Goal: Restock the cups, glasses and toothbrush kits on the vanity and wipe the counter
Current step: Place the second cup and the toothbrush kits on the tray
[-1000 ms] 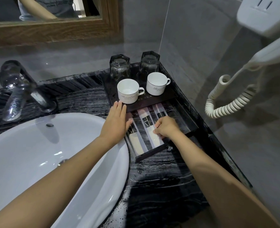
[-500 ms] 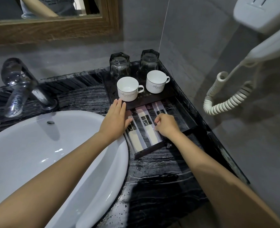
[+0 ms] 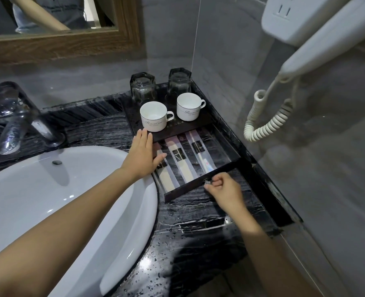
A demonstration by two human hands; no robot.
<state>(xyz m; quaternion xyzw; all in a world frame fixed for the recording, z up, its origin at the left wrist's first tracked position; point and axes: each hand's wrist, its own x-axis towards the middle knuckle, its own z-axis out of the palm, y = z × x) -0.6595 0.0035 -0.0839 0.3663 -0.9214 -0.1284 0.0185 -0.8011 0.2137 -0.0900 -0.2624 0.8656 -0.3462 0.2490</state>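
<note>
A black tray box stands in the counter's back right corner. On its top sit two white cups and two upturned glasses. Its drawer is pulled out towards me. Three wrapped toothbrush kits lie side by side in it. My left hand rests flat on the box's left front corner, thumb over the leftmost kit. My right hand pinches the small shiny knob on the drawer's front.
A white basin fills the left, with a chrome tap behind it. The black marble counter is wet with droplets. A wall hairdryer with coiled cord hangs at the right. A wood-framed mirror is above.
My right hand has left the kits inside the drawer and moved down to the knob on the drawer's front. My left hand has stayed on the box's corner.
</note>
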